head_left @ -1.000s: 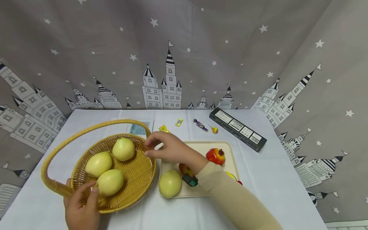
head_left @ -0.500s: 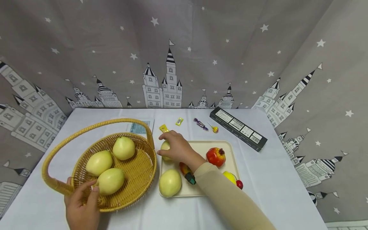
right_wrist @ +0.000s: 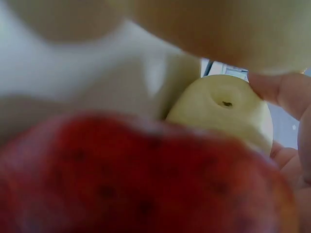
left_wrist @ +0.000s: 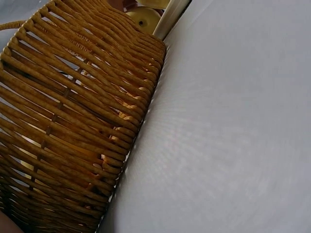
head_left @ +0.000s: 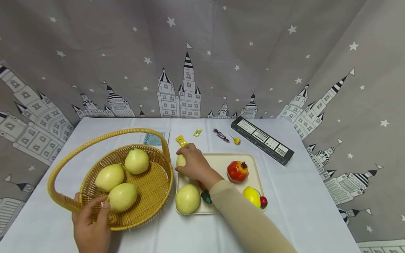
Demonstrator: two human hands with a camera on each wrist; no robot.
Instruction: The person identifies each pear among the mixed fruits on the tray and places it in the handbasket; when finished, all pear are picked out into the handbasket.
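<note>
A round wicker basket (head_left: 155, 191) with a tall handle stands on the left and bears three pale yellow-green pears, one of them a pear (head_left: 122, 197) near the rim. My left hand (head_left: 91, 225) grips the basket's near-left rim, thumb and fingertips over the edge; the left wrist view shows mostly the woven wall (left_wrist: 73, 107). At the far-left corner of the cream tray (head_left: 221, 160), my right hand (head_left: 194, 165) holds another pear (right_wrist: 218, 109) between thumb and fingers. Close by lie one more pear (head_left: 188, 199) and a red fruit (right_wrist: 141, 179), largely hidden by the arm in the head view.
The tray also bears a pomegranate (head_left: 237, 171), a lemon (head_left: 251, 196), a cherry-like red fruit (head_left: 263, 201) and a dark green item (head_left: 206, 196). Behind are wrapped candies (head_left: 181, 141), a lollipop (head_left: 236, 141), a long black box (head_left: 262, 140) and a printed card (head_left: 155, 138).
My right hand has moved from above the basket's right rim to the tray's far-left corner, where its fingers have come round a pear. The left hand stays on the basket rim.
</note>
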